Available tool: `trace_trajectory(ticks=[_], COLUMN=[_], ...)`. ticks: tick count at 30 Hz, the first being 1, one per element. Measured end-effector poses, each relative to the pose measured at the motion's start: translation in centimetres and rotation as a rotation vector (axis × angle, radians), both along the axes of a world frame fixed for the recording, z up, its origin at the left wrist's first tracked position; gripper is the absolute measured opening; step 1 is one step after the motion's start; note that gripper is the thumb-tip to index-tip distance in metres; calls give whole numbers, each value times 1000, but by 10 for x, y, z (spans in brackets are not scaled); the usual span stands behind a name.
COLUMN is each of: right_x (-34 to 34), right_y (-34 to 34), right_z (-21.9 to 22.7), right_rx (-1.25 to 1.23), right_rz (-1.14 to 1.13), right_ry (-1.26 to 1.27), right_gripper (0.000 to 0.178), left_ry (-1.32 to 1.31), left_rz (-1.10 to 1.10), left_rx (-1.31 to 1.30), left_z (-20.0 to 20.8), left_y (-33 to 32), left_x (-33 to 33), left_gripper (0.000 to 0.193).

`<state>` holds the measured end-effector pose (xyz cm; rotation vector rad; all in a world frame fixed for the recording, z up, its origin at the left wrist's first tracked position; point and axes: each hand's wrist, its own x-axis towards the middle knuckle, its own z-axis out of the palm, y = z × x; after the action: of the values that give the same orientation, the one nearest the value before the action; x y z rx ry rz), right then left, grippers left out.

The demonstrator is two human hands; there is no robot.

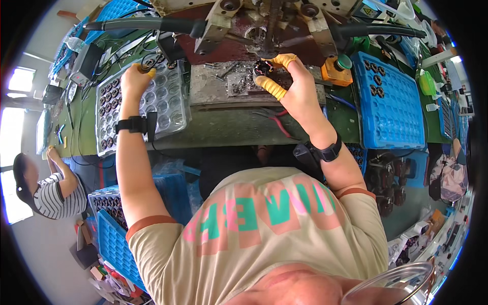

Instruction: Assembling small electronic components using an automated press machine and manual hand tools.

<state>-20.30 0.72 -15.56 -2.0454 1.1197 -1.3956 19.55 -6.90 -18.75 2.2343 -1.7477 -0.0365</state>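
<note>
My right hand (292, 84), with yellow finger covers on thumb and forefinger, grips a small motor stator (263, 67), a dark ring with coppery windings. It is held at the worn metal plate of the machine, below the machine's central post. Over at the left, my left hand (134, 81) is closed above the far part of a clear plastic tray (158, 109). Its covered fingertips pinch a dark round part (148, 64), mostly hidden by the fingers. Several dark stators (109, 99) sit in the tray's left cups, while many cups to their right are bare.
Red-handled pliers (278, 121) lie just below the metal plate (208, 91), which carries scattered metal bits. An orange bottle (336, 71) with a green cap stands right of it. A blue tray (389, 112) holds several stators. Another person (56, 185) sits at far left.
</note>
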Motion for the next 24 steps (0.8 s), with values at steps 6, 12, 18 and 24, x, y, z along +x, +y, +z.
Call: trace_trajectory(ticks=[6,12,18,24], right_x=[-12,-22,-38,-53], right_y=[7,23,31,38], right_z=[3,5,12,15], right_rx=[78,424,520,498], right_rz=[30,359,417,444], right_ry=[-147,-567,-638,-643], right_gripper=[39,42,45,48], left_ry=[-20,660,674,747], left_rz=[173,-286,-623,-732], left_rx=[-248,-467,-451,-435], left_z=[36,37,46,33], left_y=[45,88,82,72], left_x=[-15,-110,-207,-237], left_gripper=[49,33,39,41])
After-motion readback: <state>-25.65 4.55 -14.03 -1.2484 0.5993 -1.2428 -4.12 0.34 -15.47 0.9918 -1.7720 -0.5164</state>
